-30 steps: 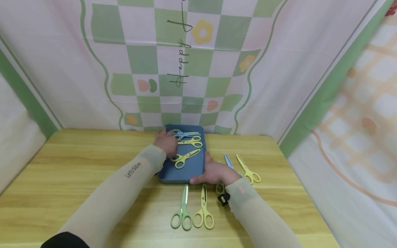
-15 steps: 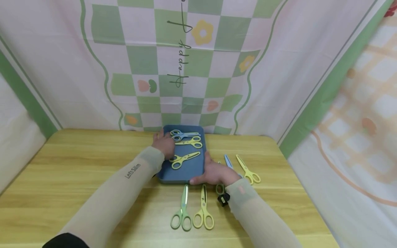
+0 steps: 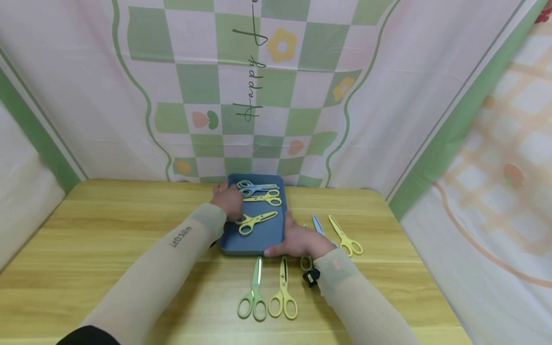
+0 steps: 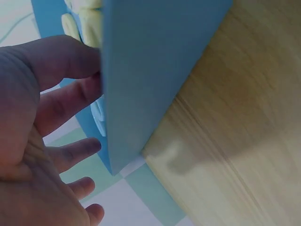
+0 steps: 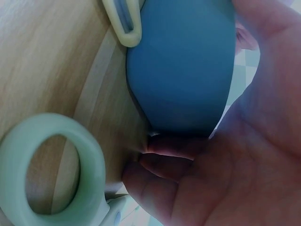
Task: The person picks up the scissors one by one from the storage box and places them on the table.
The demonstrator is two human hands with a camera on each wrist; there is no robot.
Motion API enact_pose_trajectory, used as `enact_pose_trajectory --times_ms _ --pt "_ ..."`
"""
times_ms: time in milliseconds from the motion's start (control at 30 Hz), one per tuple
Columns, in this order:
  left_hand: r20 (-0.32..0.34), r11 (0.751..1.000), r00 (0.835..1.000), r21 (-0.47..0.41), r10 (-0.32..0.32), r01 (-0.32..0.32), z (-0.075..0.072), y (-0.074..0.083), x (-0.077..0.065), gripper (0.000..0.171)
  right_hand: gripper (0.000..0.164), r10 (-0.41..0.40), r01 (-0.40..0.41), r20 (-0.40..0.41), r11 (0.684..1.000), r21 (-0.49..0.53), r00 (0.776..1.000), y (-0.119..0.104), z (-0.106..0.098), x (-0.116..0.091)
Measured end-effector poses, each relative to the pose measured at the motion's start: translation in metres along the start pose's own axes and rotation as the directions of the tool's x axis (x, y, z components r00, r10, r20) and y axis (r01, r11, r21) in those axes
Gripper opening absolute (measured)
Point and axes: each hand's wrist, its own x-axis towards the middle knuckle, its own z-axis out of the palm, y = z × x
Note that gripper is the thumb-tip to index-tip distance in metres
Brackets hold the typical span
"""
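On counter (image 3: pixel 129 215): blue tray (image 3: pixel 263 239) bore yellow scissors (image 3: pixel 256 221).
Left grip (image 3: pixel 230 201): beside scissors, tips hidden, couldn't tell.
Right grip (image 3: pixel 298 239): clasped tray corner.

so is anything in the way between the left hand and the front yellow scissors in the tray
Nothing visible: the left hand reaches over the left side of the tray and, in the head view, hides part of the front yellow scissors. I cannot tell whether they touch.
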Motion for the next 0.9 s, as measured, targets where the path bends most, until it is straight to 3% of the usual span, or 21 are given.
enact_pose_trajectory --times_ms 333,567,733,900 --pt "-0.043 0.999 0.999 -0.033 0.017 -0.019 -0.006 -0.006 -0.006 0.016 0.144 0.007 -0.007 -0.006 1.0 0.001 1.0 0.001 0.001 0.0" --pt "-0.08 0.995 0.997 -0.097 0.008 -0.016 -0.014 -0.006 -0.019 0.018 0.144 0.002 -0.002 -0.007 1.0 -0.001 1.0 0.0 0.001 0.0" --pt "-0.12 0.989 0.992 -0.149 -0.035 0.017 -0.017 -0.004 -0.027 0.022 0.144 -0.016 0.016 -0.014 1.0 0.009 1.0 0.0 0.001 0.0" --pt "-0.114 0.977 0.989 -0.203 -0.092 0.068 -0.015 -0.005 -0.034 0.024 0.144 -0.024 0.025 -0.021 1.0 0.018 0.999 0.001 0.001 0.0"
